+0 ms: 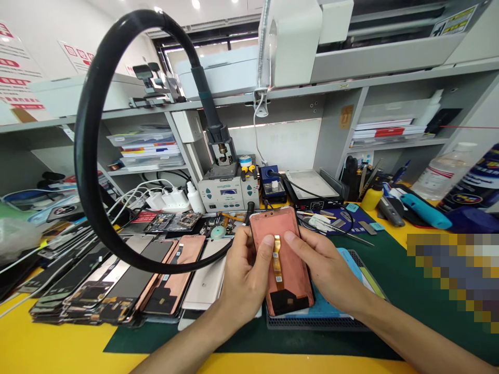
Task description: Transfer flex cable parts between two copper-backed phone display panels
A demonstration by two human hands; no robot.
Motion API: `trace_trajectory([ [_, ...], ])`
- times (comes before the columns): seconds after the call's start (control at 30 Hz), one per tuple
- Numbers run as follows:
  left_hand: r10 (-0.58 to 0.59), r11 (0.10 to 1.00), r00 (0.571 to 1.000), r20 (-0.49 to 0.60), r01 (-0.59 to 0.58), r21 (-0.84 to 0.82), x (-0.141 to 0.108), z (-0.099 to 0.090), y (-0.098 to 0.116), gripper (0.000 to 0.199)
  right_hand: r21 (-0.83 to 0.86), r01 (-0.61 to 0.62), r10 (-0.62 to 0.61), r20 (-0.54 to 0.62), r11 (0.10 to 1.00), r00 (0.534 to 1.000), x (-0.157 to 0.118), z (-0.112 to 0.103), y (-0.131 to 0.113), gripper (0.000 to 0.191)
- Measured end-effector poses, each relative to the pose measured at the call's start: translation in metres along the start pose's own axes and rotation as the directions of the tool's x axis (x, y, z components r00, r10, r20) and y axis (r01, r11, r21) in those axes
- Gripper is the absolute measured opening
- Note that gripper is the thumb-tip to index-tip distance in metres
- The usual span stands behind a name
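Both hands held a phone screen (281, 265) in a narrow grip by its long edges. The left hand (245, 275) and right hand (325, 265) each pressed a thumb (268, 244) onto its mottled copper-coloured back, on either side of a gold flex cable (277, 259). A black patch (286, 303) covered the near end of the back. The screen tilted with its far end raised, over a grid tray (319, 324) on a green mat (390, 296). Rows of loose phone screens (167, 275) lay to the left. Farther off stood a hot-air station (228, 189), its black hose (93, 156) looping left, and a plastic bottle (444, 174) stood far right.
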State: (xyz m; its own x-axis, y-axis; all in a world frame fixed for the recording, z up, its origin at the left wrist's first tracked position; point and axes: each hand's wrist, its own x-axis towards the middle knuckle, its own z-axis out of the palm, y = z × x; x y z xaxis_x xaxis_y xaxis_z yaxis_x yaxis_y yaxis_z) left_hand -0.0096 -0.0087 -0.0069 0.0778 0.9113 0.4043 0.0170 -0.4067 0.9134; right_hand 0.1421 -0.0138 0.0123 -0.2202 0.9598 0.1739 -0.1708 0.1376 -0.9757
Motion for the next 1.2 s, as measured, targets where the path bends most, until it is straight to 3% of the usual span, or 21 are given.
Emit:
trace_trajectory([
  [0.93,0.046,0.999,0.999,0.005,-0.046,0.02,0.0,0.0,-0.002,0.011,-0.036,0.02,-0.02,0.006,0.999,1.0,0.001,-0.001,0.001,0.029],
  [1.07,0.189,0.977,0.982,0.002,-0.189,0.102,-0.001,-0.005,-0.003,0.005,-0.073,0.092,-0.087,0.071,0.993,0.994,-0.002,-0.002,-0.003,0.032],
  [1.2,0.411,0.887,0.911,0.031,-0.407,0.218,0.002,-0.011,-0.003,0.008,-0.323,0.322,-0.291,0.144,0.89,0.946,-0.006,-0.007,-0.006,0.028],
])
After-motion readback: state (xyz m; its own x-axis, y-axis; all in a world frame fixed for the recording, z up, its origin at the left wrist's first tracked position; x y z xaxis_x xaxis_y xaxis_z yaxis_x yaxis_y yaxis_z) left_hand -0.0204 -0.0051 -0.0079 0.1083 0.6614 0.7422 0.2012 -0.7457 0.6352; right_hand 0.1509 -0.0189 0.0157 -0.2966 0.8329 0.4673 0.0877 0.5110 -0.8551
